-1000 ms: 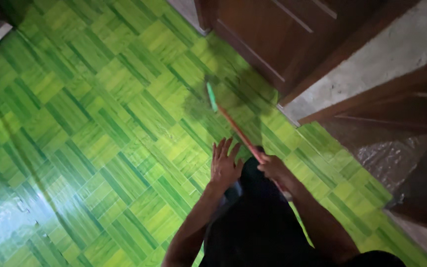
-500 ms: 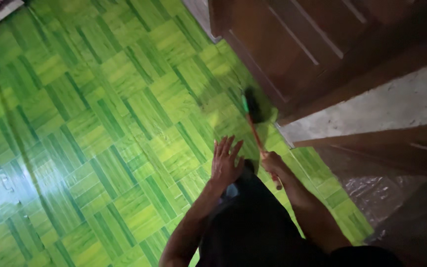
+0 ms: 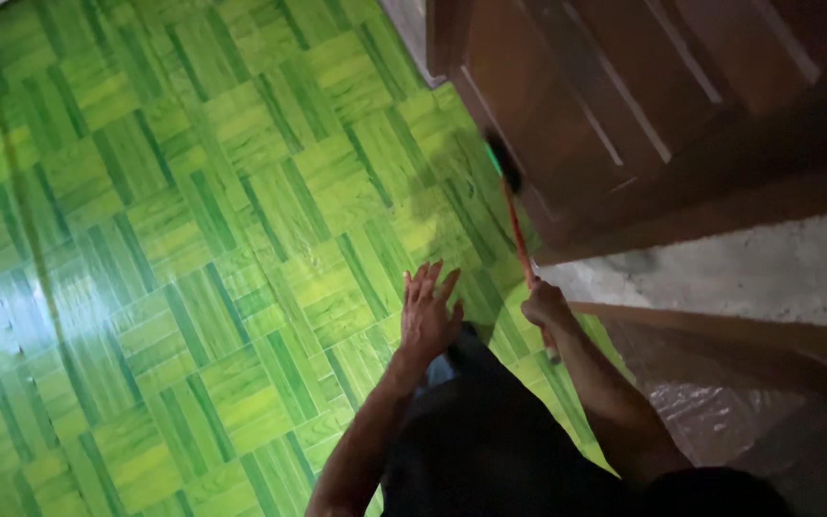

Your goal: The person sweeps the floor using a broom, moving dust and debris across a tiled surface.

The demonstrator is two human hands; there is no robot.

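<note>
Green parquet-pattern floor point(image 3: 193, 239) fills most of the view, with a dark wooden door point(image 3: 605, 105) at the top right. The right hand point(image 3: 546, 304) is wrapped around the orange-handled broom point(image 3: 519, 239), whose head sits against the door's bottom edge. The left hand point(image 3: 428, 311) hovers flat, fingers spread, holding nothing.

To your left the green patterned floor point(image 3: 193, 239) lies open and unobstructed, so your spread left hand point(image 3: 428, 311) has free passage there. On the right, the brown wooden door point(image 3: 605, 105) stands in the way; the broom point(image 3: 514, 215) held by your right hand point(image 3: 546, 306) has its head right up against the door's lower edge. The concrete sill point(image 3: 720, 273) blocks further right.
</note>
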